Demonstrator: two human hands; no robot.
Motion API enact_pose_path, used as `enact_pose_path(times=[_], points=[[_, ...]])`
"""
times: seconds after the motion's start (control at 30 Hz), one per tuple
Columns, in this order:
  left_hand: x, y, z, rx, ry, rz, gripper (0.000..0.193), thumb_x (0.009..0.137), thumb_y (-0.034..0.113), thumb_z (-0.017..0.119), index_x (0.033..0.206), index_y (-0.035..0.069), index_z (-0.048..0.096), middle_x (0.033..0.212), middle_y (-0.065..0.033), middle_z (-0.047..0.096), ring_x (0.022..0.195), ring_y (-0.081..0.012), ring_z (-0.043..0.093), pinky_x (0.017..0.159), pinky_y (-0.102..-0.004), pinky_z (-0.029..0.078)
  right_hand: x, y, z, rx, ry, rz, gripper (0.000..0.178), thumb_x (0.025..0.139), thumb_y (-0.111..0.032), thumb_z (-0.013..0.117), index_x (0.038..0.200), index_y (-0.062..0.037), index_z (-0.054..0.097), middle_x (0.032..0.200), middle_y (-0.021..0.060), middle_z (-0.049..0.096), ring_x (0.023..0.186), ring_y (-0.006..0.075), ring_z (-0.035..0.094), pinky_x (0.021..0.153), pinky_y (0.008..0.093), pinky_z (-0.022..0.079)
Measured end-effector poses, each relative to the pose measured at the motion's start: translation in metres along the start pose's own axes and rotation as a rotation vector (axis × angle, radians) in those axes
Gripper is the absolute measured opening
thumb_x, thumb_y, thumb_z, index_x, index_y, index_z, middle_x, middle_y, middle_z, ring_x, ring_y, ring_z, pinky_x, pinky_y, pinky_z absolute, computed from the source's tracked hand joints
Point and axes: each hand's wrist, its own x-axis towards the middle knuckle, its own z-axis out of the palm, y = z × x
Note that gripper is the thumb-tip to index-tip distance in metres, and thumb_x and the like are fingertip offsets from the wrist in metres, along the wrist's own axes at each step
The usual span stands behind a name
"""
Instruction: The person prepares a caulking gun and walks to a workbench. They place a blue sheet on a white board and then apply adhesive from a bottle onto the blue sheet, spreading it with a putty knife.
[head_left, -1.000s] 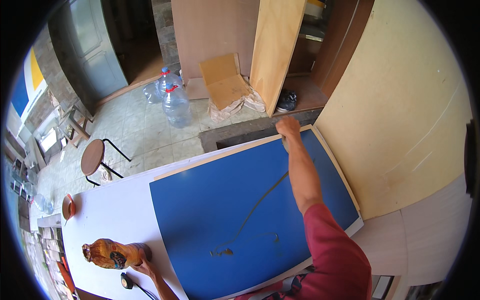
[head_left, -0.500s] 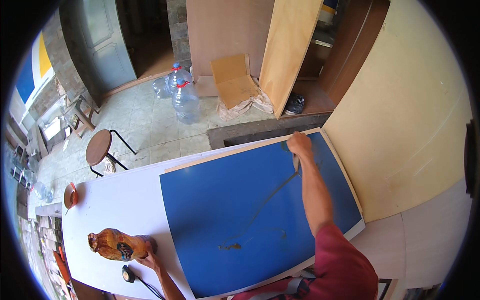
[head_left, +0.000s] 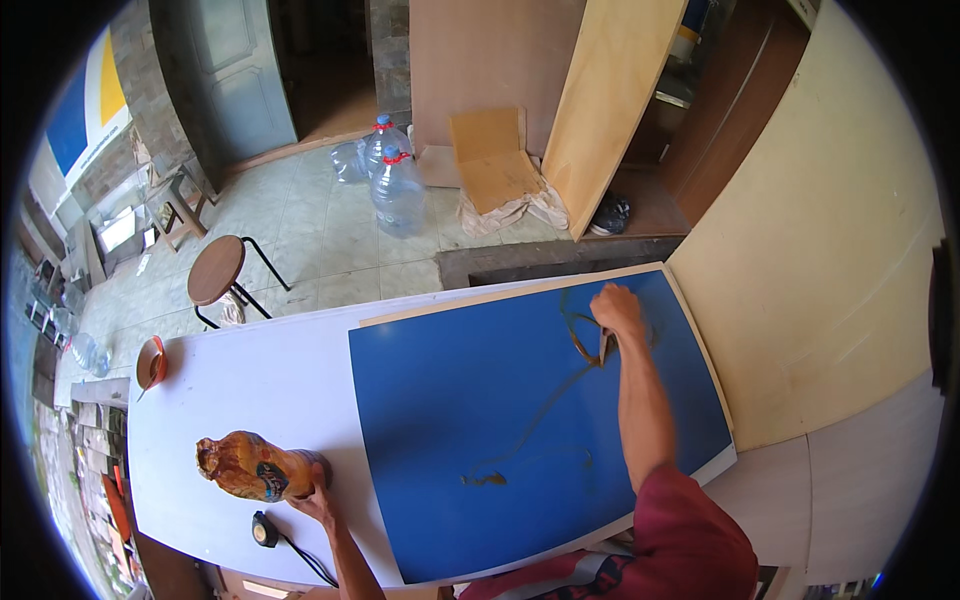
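My right hand [head_left: 620, 310] is closed round a small flat spreader [head_left: 604, 346], its edge on the blue sheet [head_left: 440, 390] near the far right corner. A thin brown streak, seemingly glue, runs from a dark blob [head_left: 488, 479] up to the spreader, with a curved smear beside it. My left hand [head_left: 316, 502] grips the base of a plastic bottle [head_left: 255, 466], coated in brown drips and bearing a dark label. Whether that bottle stands or lies cannot be told. A round tape measure [head_left: 265, 530] with a black strap sits beside my left forearm.
The white tabletop [head_left: 230, 370] carries an orange-rimmed bowl [head_left: 152, 364] at its far left. Beyond stand a round stool [head_left: 216, 270] and large clear water bottles [head_left: 398, 195]. A cream panel [head_left: 800, 250] rises along the right side; a wooden board [head_left: 625, 110] leans behind.
My right hand has drawn the spreader slightly nearer, and a curved brown smear now shows beside it. My left hand stays on the bottle. The whole view has shifted a little.
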Motion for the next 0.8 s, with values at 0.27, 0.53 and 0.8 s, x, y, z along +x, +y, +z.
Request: enact_pose_path(times=[0.27, 0.53, 0.8], points=[[0.001, 0.012, 0.003, -0.035, -0.042, -0.05, 0.082, 0.077, 0.027, 0.09, 0.137, -0.008, 0.045, 0.133, -0.0177, 0.055, 0.122, -0.0284, 0.055, 0.108, -0.0426, 0.043, 0.04, -0.111, 0.019, 0.136, -0.004, -0.262, 0.035, 0.089, -0.023, 0.055, 0.097, 0.0046, 0.073, 0.105, 0.0299, 0.07, 0.101, 0.0458, 0.067, 0.092, 0.0508, 0.053], [0.001, 0.018, 0.002, -0.051, -0.01, 0.009, 0.072, 0.075, 0.024, 0.091, 0.129, -0.008, 0.054, 0.125, -0.0165, 0.059, 0.115, -0.0263, 0.059, 0.103, -0.0414, 0.046, -0.051, -0.072, 0.004, 0.023, -0.078, 0.013, 0.034, 0.091, -0.023, 0.054, 0.104, 0.0028, 0.071, 0.106, 0.0285, 0.07, 0.103, 0.0444, 0.068, 0.092, 0.0505, 0.054], [-0.001, 0.04, 0.019, -0.115, -0.078, -0.053, 0.067, 0.075, 0.021, 0.09, 0.125, -0.007, 0.057, 0.118, -0.015, 0.063, 0.107, -0.0239, 0.063, 0.098, -0.0378, 0.051, 0.02, -0.189, 0.019, 0.27, -0.065, -0.107, 0.032, 0.085, -0.021, 0.053, 0.083, 0.0043, 0.074, 0.091, 0.0259, 0.073, 0.094, 0.0421, 0.071, 0.088, 0.0476, 0.055]])
